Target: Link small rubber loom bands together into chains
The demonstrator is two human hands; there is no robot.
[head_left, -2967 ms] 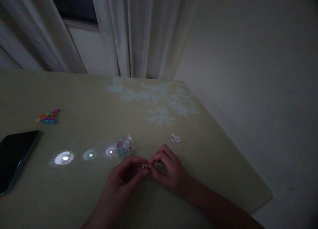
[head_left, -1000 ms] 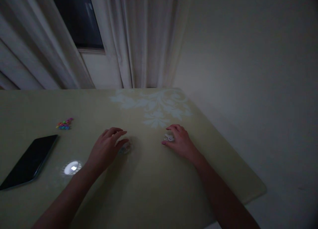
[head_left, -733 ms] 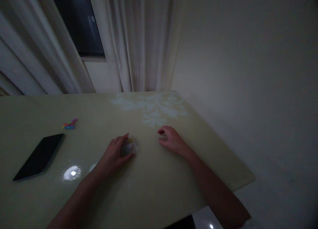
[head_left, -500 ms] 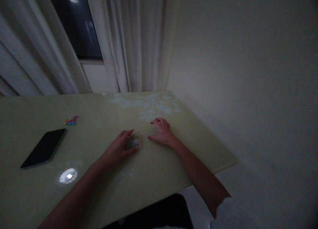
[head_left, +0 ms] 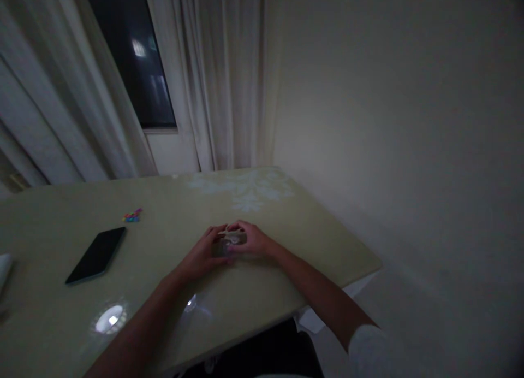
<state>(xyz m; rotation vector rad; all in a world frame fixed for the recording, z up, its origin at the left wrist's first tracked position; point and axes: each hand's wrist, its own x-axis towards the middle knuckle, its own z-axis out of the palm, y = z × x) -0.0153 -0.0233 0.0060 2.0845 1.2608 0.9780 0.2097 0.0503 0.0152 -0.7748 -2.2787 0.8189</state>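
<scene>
A small clear container [head_left: 220, 249] with tiny pale and coloured bits in it stands on the table, between my two hands. My left hand [head_left: 203, 253] is curled round its left side, thumb at the near side and fingers at the far side. From the right, my right hand [head_left: 254, 240] reaches over the container's top, its thumb and fingers bent round a pale, see-through piece [head_left: 234, 237]. That piece is blurred and partly covered by the fingers, so its kind is unclear. The fingertips of both hands nearly meet at the far side.
A black tablet [head_left: 97, 255] lies on the glossy table [head_left: 172, 203] to the left. Beyond it is a little heap of bright coloured pieces [head_left: 132, 216]. A white object [head_left: 4, 269] shows at the left edge. The wall [head_left: 347, 121] borders the table's right side.
My right hand has moved left from the table beside the container to its top, closing round a see-through piece. My left hand has stayed at the container. The view has shifted slightly.
</scene>
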